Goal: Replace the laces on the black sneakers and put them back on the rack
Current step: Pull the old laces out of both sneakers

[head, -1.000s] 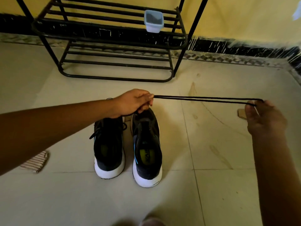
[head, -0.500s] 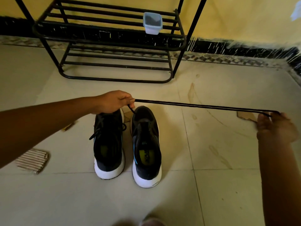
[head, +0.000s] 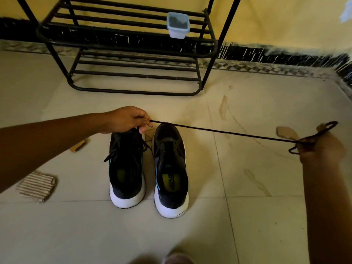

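— While the black sneakers sit on the floor, nearer than the rack, where's the lace?
— Stretched taut: left hand pinches one end above the toes, right hand grips the looped end at the right.

Setting: domestic interior, the shoe-storage corner of a home. Evidence noted: a floor of large pale cream glazed tiles, stained in places; a wall painted plain yellow; a black painted skirting band, chipped white, edged by a patterned mosaic strip. A black tubular metal shoe rack is stood by the wall, with a small pale blue plastic tub set on it. A pair of black white-soled sneakers is placed on the floor before it. Scraps of ribbed brown cardboard are scattered nearby.
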A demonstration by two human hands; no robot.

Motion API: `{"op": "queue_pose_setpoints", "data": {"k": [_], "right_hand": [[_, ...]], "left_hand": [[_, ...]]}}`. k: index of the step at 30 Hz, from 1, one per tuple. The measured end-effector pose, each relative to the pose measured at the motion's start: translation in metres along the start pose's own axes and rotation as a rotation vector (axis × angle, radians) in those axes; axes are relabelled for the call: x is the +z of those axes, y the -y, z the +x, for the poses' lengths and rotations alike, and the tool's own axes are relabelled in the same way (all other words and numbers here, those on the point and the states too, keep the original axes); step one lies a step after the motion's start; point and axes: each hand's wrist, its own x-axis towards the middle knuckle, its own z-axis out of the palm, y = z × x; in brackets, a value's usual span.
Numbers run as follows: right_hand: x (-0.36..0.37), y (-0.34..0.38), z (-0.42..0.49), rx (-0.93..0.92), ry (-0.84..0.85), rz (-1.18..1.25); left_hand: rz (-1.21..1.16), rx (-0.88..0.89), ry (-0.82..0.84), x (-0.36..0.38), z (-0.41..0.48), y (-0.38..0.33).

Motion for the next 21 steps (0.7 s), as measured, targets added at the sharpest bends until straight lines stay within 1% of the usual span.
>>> {"op": "queue_pose_setpoints", "data": {"k": [1, 2, 3, 4, 5, 6, 7, 9, 12, 15, 18, 21], "right_hand": [[-0.001, 0.005, -0.006, 0.004, 0.002, -0.027], [-0.002, 0.007, -0.007, -0.016, -0.034, -0.074], [0.000, 0.009, -0.010, -0.083, -0.053, -0.142], [0.001, 0.009, -0.014, -0.190, -0.058, -0.244], [0.003, 0.008, -0.019, -0.304, -0.023, -0.372], [0.008, 0.005, -0.024, -0.415, 0.050, -0.504], [0.015, 0.002, -0.032, -0.488, 0.140, -0.620], [0.032, -0.003, -0.057, -0.548, 0.401, -0.730], [0.060, -0.010, -0.100, -0.593, 0.763, -0.856], [0.077, -0.015, -0.136, -0.548, 0.994, -0.907], [0.082, -0.016, -0.152, -0.439, 1.105, -0.834], [0.081, -0.011, -0.157, -0.370, 1.092, -0.755]], "left_hand": [[0.063, -0.006, 0.006, -0.002, 0.000, 0.003], [0.127, -0.012, 0.013, -0.004, 0.001, 0.006], [0.180, -0.010, 0.017, -0.005, 0.001, 0.009], [0.219, 0.004, 0.014, -0.006, 0.000, 0.009], [0.250, 0.031, 0.004, -0.006, 0.000, 0.007], [0.269, 0.071, -0.010, -0.004, -0.001, 0.003], [0.273, 0.118, -0.024, 0.001, -0.001, -0.005], [0.246, 0.225, -0.060, 0.015, -0.001, -0.027], [0.179, 0.372, -0.094, 0.038, 0.002, -0.058], [0.182, 0.422, -0.050, 0.052, 0.007, -0.077], [0.098, 0.456, 0.015, 0.057, 0.010, -0.085], [-0.014, 0.425, 0.047, 0.055, 0.009, -0.083]]}}
